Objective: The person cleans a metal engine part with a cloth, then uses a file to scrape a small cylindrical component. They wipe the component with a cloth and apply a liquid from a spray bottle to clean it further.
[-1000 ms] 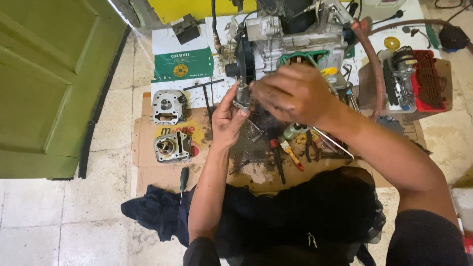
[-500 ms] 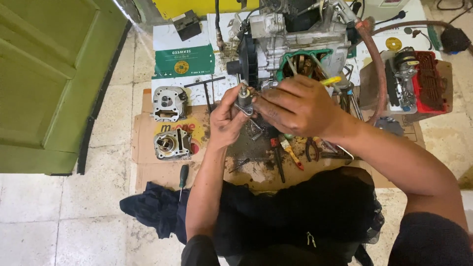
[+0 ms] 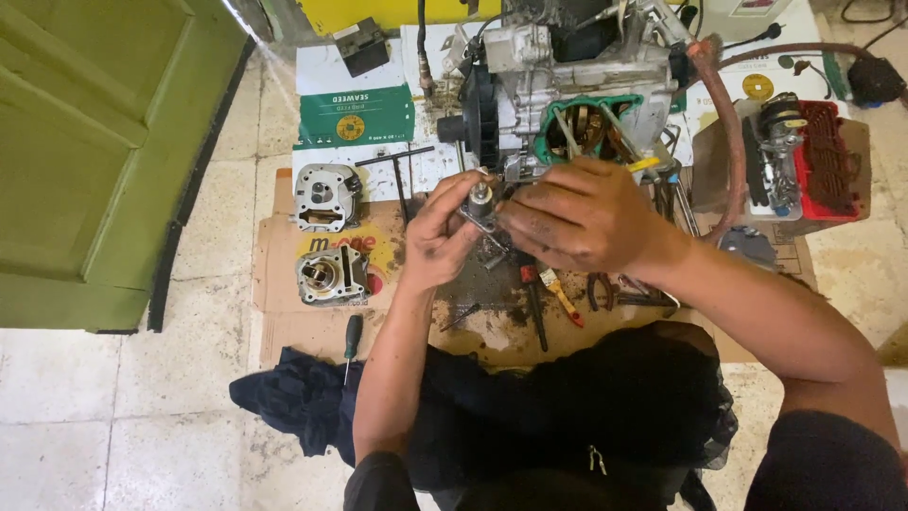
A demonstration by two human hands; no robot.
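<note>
Both hands [image 3: 511,222] grip a small, greasy, cylindrical metal part [image 3: 480,201].

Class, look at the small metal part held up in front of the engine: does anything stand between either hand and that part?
Nothing visible does. The left hand already grips the small metal part, and the right hand touches it from the other side.
</note>
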